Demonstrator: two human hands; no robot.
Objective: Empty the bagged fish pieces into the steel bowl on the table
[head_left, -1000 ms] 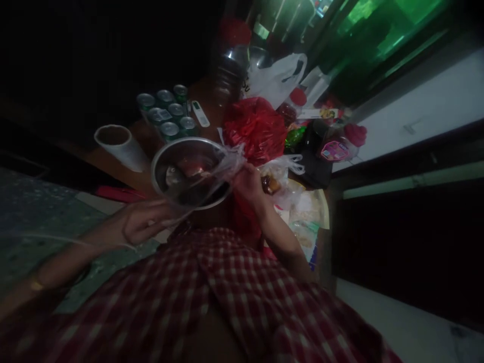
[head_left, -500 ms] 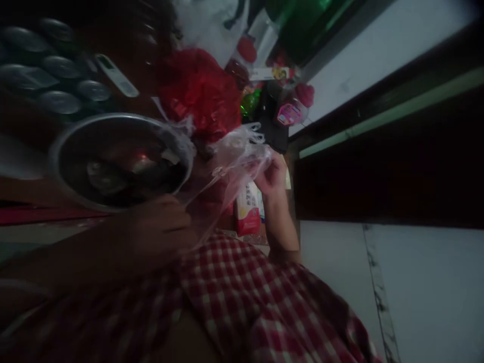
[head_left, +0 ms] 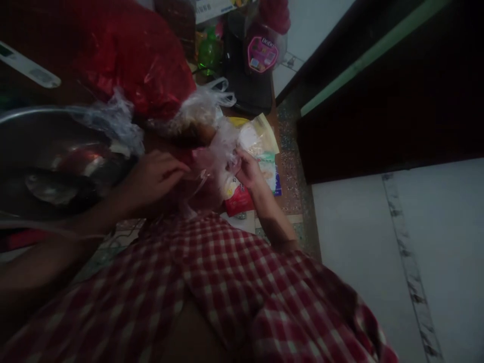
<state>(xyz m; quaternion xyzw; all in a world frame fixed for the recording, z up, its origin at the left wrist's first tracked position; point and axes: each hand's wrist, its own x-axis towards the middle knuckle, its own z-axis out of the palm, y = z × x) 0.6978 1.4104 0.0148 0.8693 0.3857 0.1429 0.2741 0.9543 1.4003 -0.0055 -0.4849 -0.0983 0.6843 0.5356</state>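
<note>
A thin clear plastic bag is bunched between my two hands. My right hand is closed on its gathered right side. At its left side, my left hand has its fingers pinched together on the thin plastic; the fingertips are dim. Left of that hand stands a metal basin, holding a dark fish and something reddish. Another crumpled clear bag hangs over the basin's right rim. Under and beside my right hand lie a red-and-white packet and a green-and-white packet.
A red plastic bag lies beyond the basin. At the table's right side are a black flat object, a jar with a pink lid and a green bottle. A white thermometer-like stick lies far left.
The view has shifted closer and to the right. My hands have come nearer together, and the plastic stretched between them is now slack and bunched. My left hand has moved away from my body.
</note>
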